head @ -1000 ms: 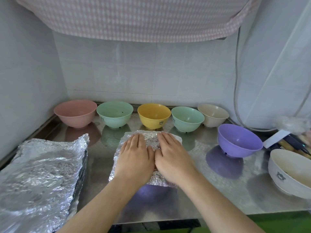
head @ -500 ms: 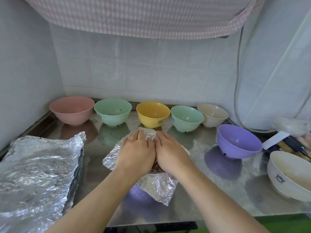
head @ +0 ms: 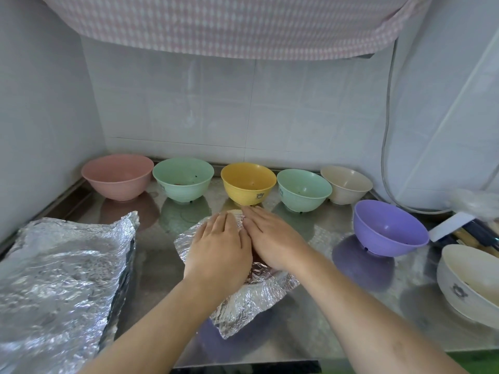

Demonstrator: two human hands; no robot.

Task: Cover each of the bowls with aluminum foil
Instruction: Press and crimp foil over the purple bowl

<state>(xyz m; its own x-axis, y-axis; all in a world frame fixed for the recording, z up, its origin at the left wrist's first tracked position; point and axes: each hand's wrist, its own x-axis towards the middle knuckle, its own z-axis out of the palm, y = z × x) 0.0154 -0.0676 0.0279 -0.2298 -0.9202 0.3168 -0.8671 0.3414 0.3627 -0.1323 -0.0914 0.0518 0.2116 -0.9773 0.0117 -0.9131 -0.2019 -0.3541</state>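
Observation:
A sheet of aluminum foil lies draped over a bowl at the counter's middle front; the bowl itself is hidden, only a purple reflection shows below it. My left hand and my right hand press flat on the foil side by side, fingers straight. Along the back wall stand uncovered bowls: pink, green, yellow, a second green and beige. A purple bowl and a white bowl stand uncovered at the right.
A stack of crinkled foil sheets lies at the left front of the steel counter. Utensils with dark and wooden handles lie at the far right. A checked cloth hangs overhead; a cable runs down the right wall.
The foil has turned from lying square to a diagonal drape with one corner hanging toward the front edge. Both hands stayed flat on top and shifted slightly toward the back.

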